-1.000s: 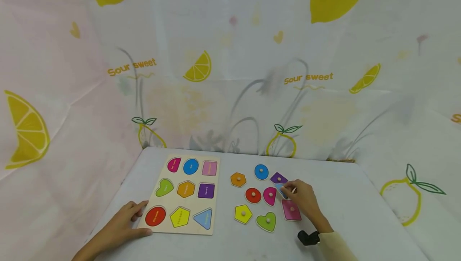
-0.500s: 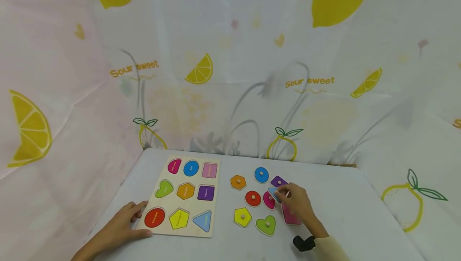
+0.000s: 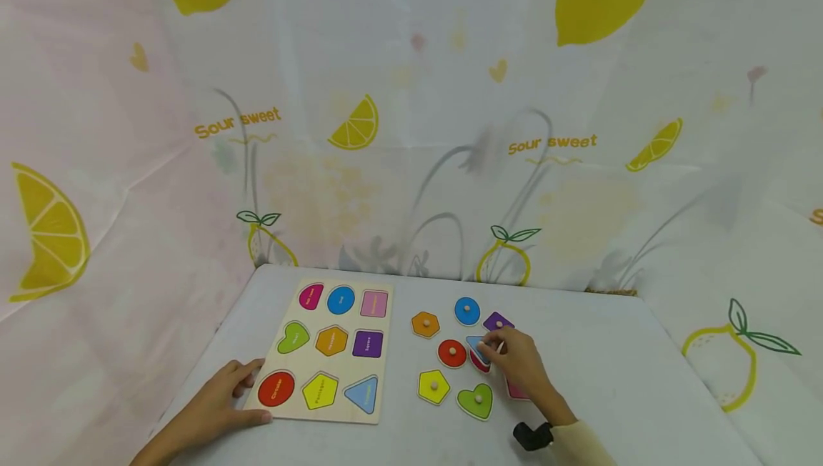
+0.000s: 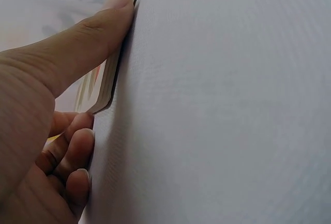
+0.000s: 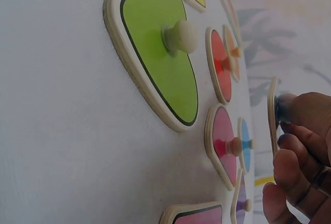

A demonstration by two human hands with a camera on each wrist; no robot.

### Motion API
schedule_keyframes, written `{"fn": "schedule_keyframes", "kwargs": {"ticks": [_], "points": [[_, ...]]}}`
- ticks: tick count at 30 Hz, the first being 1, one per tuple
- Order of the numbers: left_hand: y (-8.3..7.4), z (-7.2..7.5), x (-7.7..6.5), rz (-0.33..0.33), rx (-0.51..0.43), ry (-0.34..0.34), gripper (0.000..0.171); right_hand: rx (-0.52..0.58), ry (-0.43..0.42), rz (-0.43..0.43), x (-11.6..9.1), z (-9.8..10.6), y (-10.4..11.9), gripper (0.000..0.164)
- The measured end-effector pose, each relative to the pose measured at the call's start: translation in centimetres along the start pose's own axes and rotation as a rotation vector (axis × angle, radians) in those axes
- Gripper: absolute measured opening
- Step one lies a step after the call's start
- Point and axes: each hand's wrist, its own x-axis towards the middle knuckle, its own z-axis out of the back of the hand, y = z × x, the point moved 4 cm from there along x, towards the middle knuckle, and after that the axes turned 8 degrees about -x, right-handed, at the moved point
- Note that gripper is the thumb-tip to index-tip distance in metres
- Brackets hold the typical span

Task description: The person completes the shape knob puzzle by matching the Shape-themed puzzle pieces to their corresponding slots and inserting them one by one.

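Note:
My left hand [image 3: 218,402] holds the lower left corner of a pale wooden shape puzzle board [image 3: 352,369], thumb on its near edge [image 4: 109,81] and fingers at its left side. The board shows printed coloured shapes with words. My right hand [image 3: 519,362] pinches a light blue triangle piece [image 3: 474,341] by its knob. In the right wrist view the triangle piece [image 5: 272,113] is seen edge-on, raised off the table. Below it in the head view lies a magenta half-round piece [image 3: 479,361], partly covered. A pink square piece [image 3: 517,389] is mostly hidden behind my right hand.
Several knobbed pieces lie right of the board: an orange hexagon [image 3: 426,324], blue circle [image 3: 466,311], purple piece [image 3: 496,321], red circle [image 3: 452,353], yellow pentagon [image 3: 434,387] and green heart [image 3: 476,402]. A lemon-printed cloth [image 3: 411,187] hangs behind the white table [image 3: 617,380].
My right hand has lifted the triangle piece and carried it left, from beside the half-round piece to above it. My left hand stays at the board's corner.

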Motion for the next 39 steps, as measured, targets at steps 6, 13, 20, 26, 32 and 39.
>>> {"fn": "schedule_keyframes", "kwargs": {"ticks": [6,13,20,26,32,39], "points": [[0.2,-0.1,0.0,0.001,-0.015,-0.018,0.099,0.002,-0.003,0.038,-0.2,-0.2,0.8,0.012],[0.4,-0.3,0.0,0.023,-0.031,-0.031,0.101,0.049,0.04,0.018,-0.4,-0.8,1.6,0.012],[0.5,-0.4,-0.1,0.016,-0.046,-0.031,0.101,0.089,0.054,0.026,-0.7,-1.3,2.2,0.013],[0.5,-0.3,-0.2,0.015,-0.057,-0.038,0.101,0.07,0.071,0.078,-0.7,-1.9,2.7,0.012],[0.6,-0.2,-0.1,0.013,-0.063,-0.031,0.101,0.049,0.075,0.109,-0.6,-2.2,3.4,0.013],[0.6,-0.2,-0.1,0.005,-0.073,-0.029,0.101,0.061,0.098,0.121,-0.8,-2.9,4.0,0.015]]}}
